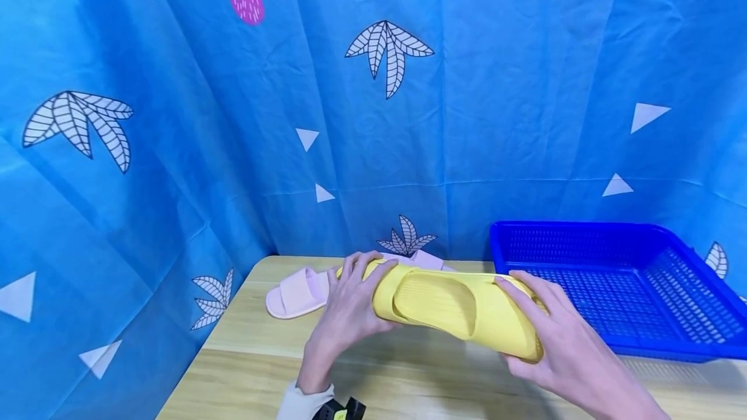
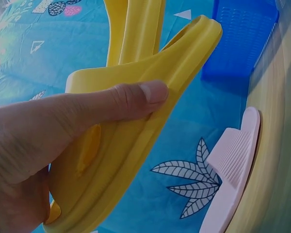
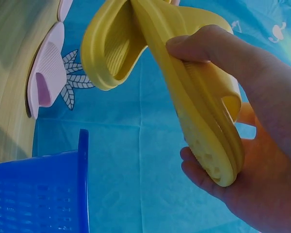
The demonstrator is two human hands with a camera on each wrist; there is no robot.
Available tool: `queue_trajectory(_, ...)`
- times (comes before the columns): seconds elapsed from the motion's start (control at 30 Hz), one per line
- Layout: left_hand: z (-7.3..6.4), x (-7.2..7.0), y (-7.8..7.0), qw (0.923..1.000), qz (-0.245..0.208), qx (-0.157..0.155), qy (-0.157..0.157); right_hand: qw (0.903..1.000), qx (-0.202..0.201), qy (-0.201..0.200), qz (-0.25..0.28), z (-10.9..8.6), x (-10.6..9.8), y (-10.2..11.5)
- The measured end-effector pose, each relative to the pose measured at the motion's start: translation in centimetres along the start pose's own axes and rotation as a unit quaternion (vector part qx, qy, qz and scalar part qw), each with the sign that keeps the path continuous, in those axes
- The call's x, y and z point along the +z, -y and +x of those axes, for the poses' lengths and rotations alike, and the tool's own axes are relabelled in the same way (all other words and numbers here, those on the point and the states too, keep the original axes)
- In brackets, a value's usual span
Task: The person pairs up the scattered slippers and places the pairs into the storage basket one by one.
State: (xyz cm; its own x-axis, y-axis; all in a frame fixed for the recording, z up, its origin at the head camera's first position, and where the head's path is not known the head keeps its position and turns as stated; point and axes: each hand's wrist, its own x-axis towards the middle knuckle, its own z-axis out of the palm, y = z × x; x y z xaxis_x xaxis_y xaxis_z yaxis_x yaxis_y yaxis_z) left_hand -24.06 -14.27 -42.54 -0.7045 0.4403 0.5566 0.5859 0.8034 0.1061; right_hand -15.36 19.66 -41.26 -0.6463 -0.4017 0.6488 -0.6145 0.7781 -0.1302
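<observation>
Two yellow slippers are held up over the table, overlapping heel to heel in the head view. My left hand grips the left yellow slipper near its strap, the thumb lying along its side in the left wrist view. Around the strap end of the right yellow slipper, my right hand has its fingers curled. In the right wrist view the right thumb presses one face of that slipper, with fingers behind it. The middle of the pair shows a ribbed footbed.
A pink slipper lies at the table's back left. Another pink slipper is partly hidden behind the yellow pair. On the right stands a blue plastic basket with mesh walls. A patterned blue curtain hangs behind the wooden table.
</observation>
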Motion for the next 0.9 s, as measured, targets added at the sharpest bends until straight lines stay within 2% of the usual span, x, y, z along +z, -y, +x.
queue_trajectory(0.23,-0.16,-0.07,0.04,1.0000,0.000,-0.002,-0.001,1.0000,0.004,0.004,0.000,0.24,0.01,0.15)
queue_trajectory(0.37,-0.08,-0.03,0.01,1.0000,-0.001,-0.002,0.000,0.9999,0.001,-0.014,0.008,0.41,0.10,0.38)
queue_trajectory(0.53,0.25,0.16,-0.32,0.9998,-0.013,0.007,0.015,0.9990,-0.004,-0.036,0.027,0.30,0.39,0.39)
queue_trajectory(0.9,0.38,0.44,-0.77,0.9993,-0.035,0.001,0.014,0.9990,0.007,-0.028,0.033,0.49,0.44,0.31)
